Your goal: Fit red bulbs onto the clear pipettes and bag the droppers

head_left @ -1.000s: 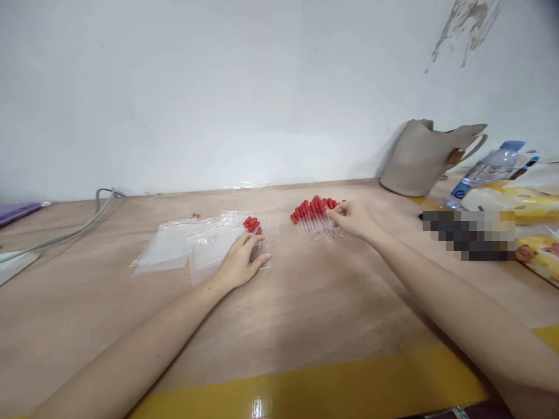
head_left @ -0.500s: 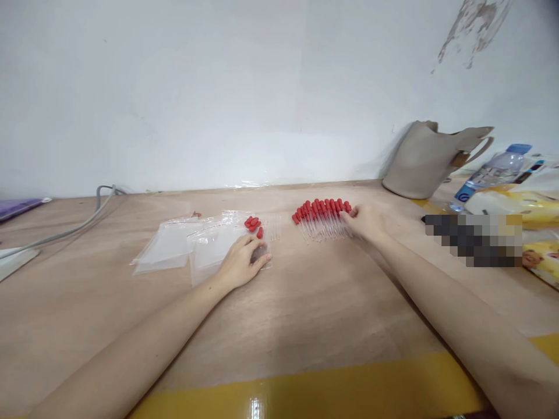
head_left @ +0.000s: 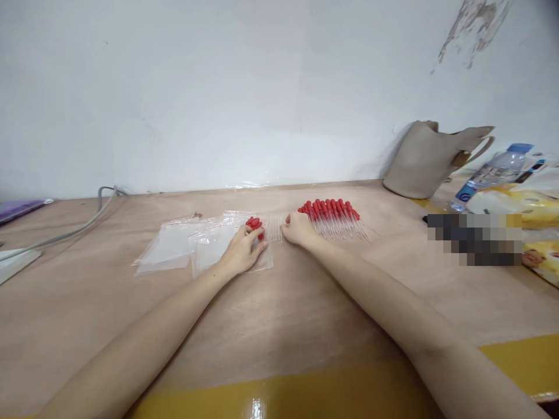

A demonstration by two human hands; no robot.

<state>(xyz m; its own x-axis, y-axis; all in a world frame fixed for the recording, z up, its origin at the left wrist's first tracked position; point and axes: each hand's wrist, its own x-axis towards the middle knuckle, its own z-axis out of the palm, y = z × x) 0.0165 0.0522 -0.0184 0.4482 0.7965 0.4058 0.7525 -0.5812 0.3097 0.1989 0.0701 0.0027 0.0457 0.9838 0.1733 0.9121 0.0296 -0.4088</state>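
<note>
My left hand (head_left: 241, 251) rests over a clear plastic bag, fingers curled and thumb apart, its fingertips at a small pile of red rubber bulbs (head_left: 254, 223). One bulb lies partly hidden under those fingers. My right hand (head_left: 300, 228) is pinched at the right end of a short row of thin clear tubes (head_left: 274, 228); the tube at its fingertips is hard to make out. Just beyond and right of that hand lie many droppers with red bulbs (head_left: 334, 209), side by side, their clear stems toward me.
Clear zip bags (head_left: 168, 247) lie flat at left. A grey cable (head_left: 82, 227) runs along the far left. At right stand a beige bag (head_left: 419, 160) and a water bottle (head_left: 493, 174), with yellow packages (head_left: 524, 206). Yellow tape (head_left: 279, 390) edges the table.
My right hand has moved left from the right end of the dropper row to the loose clear tubes. My left hand has shifted slightly up, its fingers nearer the red bulbs.
</note>
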